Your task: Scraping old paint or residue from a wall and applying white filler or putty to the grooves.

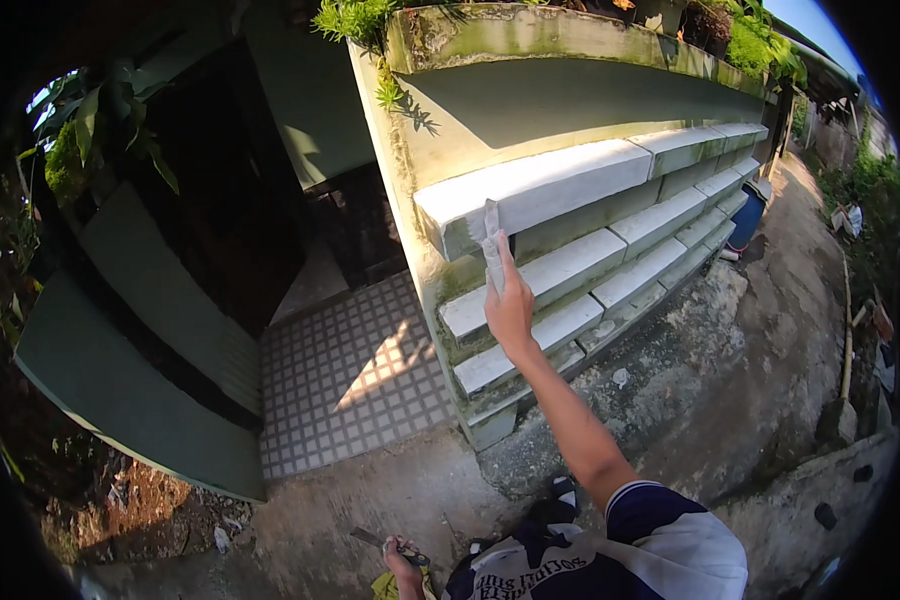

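My right arm reaches forward to a stepped wall ledge, and my right hand (511, 305) is closed round a slim, flat, whitish tool (492, 250). Its tip rests against, or very near, the front face of the top white ledge (540, 185), close to its left end. Whether it is a brush or a scraper, I cannot tell. White coats most of that ledge, while its left end face stays greenish. Low by my body, my left hand (403, 558) is closed round a thin, dark-bladed tool (368, 537). Something yellow (385, 584) lies beside that hand, partly hidden.
Lower white-topped steps (570, 265) run back to the right. A mossy planter (550, 38) overhangs the wall. Left lies a checkered tile floor (320, 400) behind a low green wall (140, 370). A blue barrel (748, 218) stands beside the rough path (800, 270).
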The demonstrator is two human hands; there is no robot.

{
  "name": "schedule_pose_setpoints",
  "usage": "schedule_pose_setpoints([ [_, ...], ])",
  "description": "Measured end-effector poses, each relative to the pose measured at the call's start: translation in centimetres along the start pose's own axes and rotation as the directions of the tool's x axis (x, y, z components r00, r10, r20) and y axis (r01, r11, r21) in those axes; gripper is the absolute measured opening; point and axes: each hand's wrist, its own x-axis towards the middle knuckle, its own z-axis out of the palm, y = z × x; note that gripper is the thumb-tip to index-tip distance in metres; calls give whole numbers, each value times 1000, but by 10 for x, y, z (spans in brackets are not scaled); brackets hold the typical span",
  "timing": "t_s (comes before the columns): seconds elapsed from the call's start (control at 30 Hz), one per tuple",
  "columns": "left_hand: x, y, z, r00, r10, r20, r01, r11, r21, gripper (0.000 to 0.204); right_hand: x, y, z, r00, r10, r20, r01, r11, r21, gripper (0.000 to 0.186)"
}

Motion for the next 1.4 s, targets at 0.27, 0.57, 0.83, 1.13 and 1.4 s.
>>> schedule_pose_setpoints([
  [0.27, -15, -9, 30, 994, -8, -111, 2, 998, -56, 10, 9, 34, -1, 1000, 1, -24, -1, 999, -32, 83],
  [0.57, -22, -45, 60, 981, -12, -194, -7, 995, -100, 8, 21, 65, -15, 968, 155, 196, -137, 985, -105, 79],
  [0.83, -34, -74, 124, 993, -39, -115, 28, 995, -96, 10, 4, 65, -13, 940, -70, 334, 107, 990, -93, 77],
  [1.13, -47, -81, 139, 992, 36, -122, -50, 992, -114, 8, 7, 55, 4, 996, 58, 68, -71, 975, 208, 75],
  [1.4, -62, -99, 124, 978, 51, -203, -91, 977, -194, 9, 20, 96, -23, 978, -117, 174, 135, 986, -98, 83],
])
